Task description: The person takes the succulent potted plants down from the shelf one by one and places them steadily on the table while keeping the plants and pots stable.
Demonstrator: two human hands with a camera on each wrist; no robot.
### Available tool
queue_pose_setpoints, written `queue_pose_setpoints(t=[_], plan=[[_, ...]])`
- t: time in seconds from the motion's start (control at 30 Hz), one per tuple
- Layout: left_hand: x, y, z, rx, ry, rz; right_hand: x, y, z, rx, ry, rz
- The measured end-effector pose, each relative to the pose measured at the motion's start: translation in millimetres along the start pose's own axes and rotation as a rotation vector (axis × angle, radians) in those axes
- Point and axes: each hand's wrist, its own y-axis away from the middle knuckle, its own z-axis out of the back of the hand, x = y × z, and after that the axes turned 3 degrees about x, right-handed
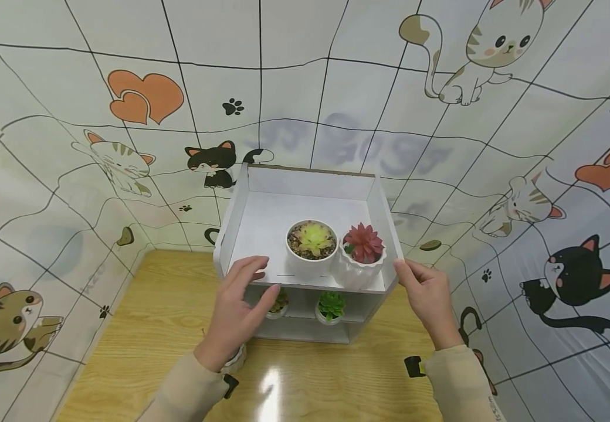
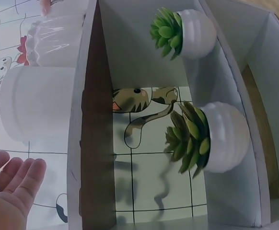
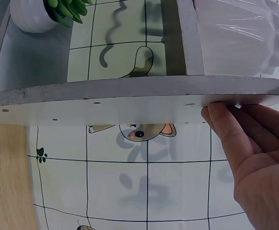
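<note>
A small white shelf [image 1: 305,202] stands on the table, with two potted succulents on its top tier. One is a yellow-green succulent [image 1: 314,237] in a smooth white pot; right beside it sits a red succulent [image 1: 363,242] in a ruffled white pot. My right hand [image 1: 427,293] pinches the shelf's right side panel [image 3: 130,88], fingers against its outer face and thumb at the edge. To the left, my left hand [image 1: 239,310] hovers by the top tier's front edge, fingers apart and holding nothing. Below, a green succulent [image 1: 331,306] and a darker succulent [image 2: 190,139] occupy the lower tier.
Another white pot [image 1: 234,358] is partly hidden behind my left wrist on the wooden table [image 1: 146,328]. A cat-patterned sheet [image 1: 294,94] hangs close behind the shelf and along both sides.
</note>
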Motion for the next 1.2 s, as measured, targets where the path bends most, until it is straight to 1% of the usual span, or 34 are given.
queue_pose_setpoints(t=[0.13, 0.33, 0.43, 0.7, 1.0, 1.2], plan=[[-2.4, -3.1, -4.5, -0.005, 0.022, -0.010, -0.7, 0.0, -0.1, -0.001, 0.000, 0.005], [-6.2, -8.4, -8.5, 0.004, 0.029, -0.002, -1.2, -0.8, -0.2, 0.000, -0.020, 0.007], [-7.6, -10.9, -9.9, 0.024, 0.042, 0.019, -0.8, -1.1, -0.4, -0.002, -0.022, 0.008], [-10.2, -17.9, -13.7, 0.060, 0.061, 0.106, -0.3, -1.0, -0.7, 0.001, -0.015, -0.005], [-11.9, -23.9, -16.1, 0.092, 0.064, 0.151, -1.9, -0.9, -0.7, 0.003, -0.021, 0.011], [-14.1, -27.6, -17.9, 0.120, 0.089, 0.196, -1.3, -0.9, -0.7, 0.000, -0.021, 0.016]])
